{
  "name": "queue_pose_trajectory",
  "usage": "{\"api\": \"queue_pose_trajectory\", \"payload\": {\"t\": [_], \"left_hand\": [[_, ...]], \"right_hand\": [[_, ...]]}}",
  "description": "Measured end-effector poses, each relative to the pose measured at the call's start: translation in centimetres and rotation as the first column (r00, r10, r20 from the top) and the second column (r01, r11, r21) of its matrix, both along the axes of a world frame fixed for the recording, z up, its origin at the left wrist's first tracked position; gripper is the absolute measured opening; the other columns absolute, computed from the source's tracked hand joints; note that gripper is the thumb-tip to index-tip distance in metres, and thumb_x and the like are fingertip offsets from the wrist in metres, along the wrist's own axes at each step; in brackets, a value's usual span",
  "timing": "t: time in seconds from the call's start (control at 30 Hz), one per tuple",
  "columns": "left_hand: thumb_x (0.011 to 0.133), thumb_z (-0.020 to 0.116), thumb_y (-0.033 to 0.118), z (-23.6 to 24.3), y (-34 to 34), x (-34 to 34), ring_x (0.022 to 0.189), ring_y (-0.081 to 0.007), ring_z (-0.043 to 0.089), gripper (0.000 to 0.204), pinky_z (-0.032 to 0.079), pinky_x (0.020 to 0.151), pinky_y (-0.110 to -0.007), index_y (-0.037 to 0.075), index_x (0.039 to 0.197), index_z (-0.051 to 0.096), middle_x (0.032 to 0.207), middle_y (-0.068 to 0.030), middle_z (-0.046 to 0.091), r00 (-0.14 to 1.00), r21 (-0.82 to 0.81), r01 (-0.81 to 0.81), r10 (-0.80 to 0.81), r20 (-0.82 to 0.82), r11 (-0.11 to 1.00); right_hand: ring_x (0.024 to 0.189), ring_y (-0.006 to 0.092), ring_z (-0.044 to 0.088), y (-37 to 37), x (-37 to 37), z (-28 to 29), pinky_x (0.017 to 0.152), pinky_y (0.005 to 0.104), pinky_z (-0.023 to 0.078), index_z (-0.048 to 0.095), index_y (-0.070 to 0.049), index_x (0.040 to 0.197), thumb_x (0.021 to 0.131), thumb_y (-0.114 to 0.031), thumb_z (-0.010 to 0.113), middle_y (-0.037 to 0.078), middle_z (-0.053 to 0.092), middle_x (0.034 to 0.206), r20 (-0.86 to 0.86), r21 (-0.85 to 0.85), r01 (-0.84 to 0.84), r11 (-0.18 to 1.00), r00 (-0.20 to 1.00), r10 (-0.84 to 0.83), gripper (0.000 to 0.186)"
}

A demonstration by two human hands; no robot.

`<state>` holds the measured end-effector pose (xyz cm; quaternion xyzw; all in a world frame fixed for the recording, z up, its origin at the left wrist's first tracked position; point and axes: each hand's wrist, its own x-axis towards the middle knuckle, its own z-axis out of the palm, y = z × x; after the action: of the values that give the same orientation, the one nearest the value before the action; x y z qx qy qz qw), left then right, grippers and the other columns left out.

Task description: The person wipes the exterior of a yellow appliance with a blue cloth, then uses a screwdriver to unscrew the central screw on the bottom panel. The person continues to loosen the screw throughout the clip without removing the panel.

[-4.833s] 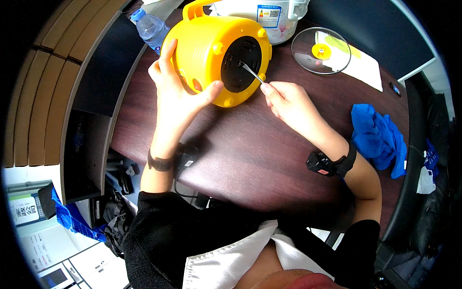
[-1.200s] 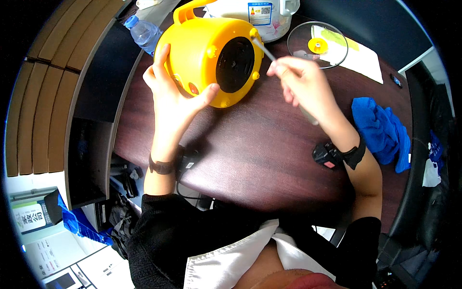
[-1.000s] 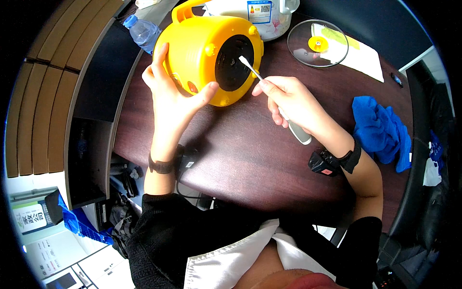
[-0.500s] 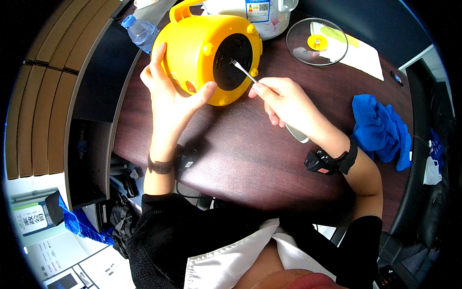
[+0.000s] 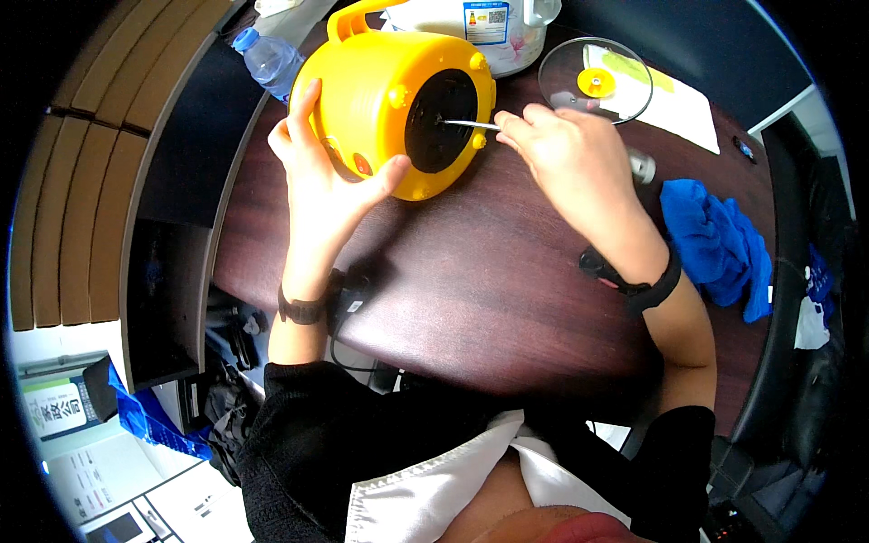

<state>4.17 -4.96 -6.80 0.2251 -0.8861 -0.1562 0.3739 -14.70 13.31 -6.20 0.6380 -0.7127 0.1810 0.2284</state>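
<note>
A yellow electric pot [image 5: 358, 109] lies tipped on its side at the far left of the desk. Its round black base plate [image 5: 444, 149] faces right, ringed by small yellow feet. My left hand [image 5: 321, 176] clasps the pot's near side, with the thumb at the base rim and fingers up the wall. Closed in my right hand [image 5: 575, 158] is a screwdriver [image 5: 471, 124], its thin metal shaft almost level. The tip meets the plate near its middle; any screw there is too small to make out. The pale handle end shows beyond my right hand.
Behind the pot are a white appliance [image 5: 511, 41] and a water bottle [image 5: 270, 61]. A glass lid [image 5: 625, 77] with a yellow knob rests partly over a white sheet [image 5: 692, 113]. A blue cloth [image 5: 715, 240] lies at the right. Cartons [image 5: 77, 217] stand left.
My right hand has moved right and slightly up and turned over, swinging the screwdriver from a slant to nearly level. The pot has shifted very slightly; my left hand keeps its hold.
</note>
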Motion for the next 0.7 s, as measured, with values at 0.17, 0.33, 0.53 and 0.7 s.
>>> {"api": "queue_pose_trajectory", "payload": {"t": [0.17, 0.33, 0.53, 0.7], "left_hand": [[0.056, 0.083, 0.052, 0.1, 0.1, 0.0, 0.119, -0.0395, 0.042, 0.110, 0.044, 0.097, -0.049, 0.020, 0.143, 0.025, 0.123, -0.0217, 0.031, 1.000, 0.007, -0.006, 0.006, 0.013, 1.000], [0.056, 0.083, 0.049, 0.2, 0.1, -0.2, 0.119, -0.0389, 0.042, 0.109, 0.043, 0.098, -0.048, 0.020, 0.144, 0.025, 0.124, -0.0214, 0.031, 1.000, 0.037, -0.010, 0.010, 0.001, 0.999], [0.057, 0.083, 0.047, 0.1, 0.2, -0.2, 0.119, -0.0381, 0.042, 0.109, 0.043, 0.098, -0.048, 0.019, 0.144, 0.024, 0.124, -0.0213, 0.031, 1.000, 0.024, -0.013, 0.013, 0.012, 1.000], [0.057, 0.083, 0.048, 0.1, 0.3, -0.2, 0.119, -0.0381, 0.042, 0.110, 0.043, 0.098, -0.047, 0.018, 0.144, 0.024, 0.124, -0.0214, 0.031, 1.000, 0.004, -0.007, 0.007, 0.015, 1.000]], "right_hand": [[0.065, 0.0232, 0.063, -0.3, -1.8, 0.1, 0.057, 0.0351, 0.050, 0.070, -0.010, 0.091, 0.082, -0.019, 0.066, 0.007, 0.062, 0.074, 0.041, -0.203, -0.100, 0.974, 0.993, 0.111, 0.013], [0.056, 0.0211, 0.061, -0.6, -0.9, -1.3, 0.054, 0.0323, 0.047, 0.070, -0.006, 0.092, 0.088, -0.018, 0.063, 0.009, 0.060, 0.063, 0.723, -0.233, -0.050, 0.971, 0.658, 0.208, 0.014], [0.040, 0.0068, 0.044, -0.1, 1.4, -0.6, 0.038, 0.0234, 0.037, 0.060, -0.001, 0.085, 0.098, -0.019, 0.049, -0.001, 0.047, 0.052, 0.982, 0.178, -0.201, 0.963, 0.098, -0.161, 0.025], [0.041, 0.0078, 0.046, -0.2, 1.7, -0.3, 0.039, 0.0241, 0.039, 0.060, -0.001, 0.084, 0.098, -0.021, 0.049, 0.000, 0.050, 0.054, 0.974, 0.210, -0.216, 0.954, 0.135, -0.184, 0.027]]}}
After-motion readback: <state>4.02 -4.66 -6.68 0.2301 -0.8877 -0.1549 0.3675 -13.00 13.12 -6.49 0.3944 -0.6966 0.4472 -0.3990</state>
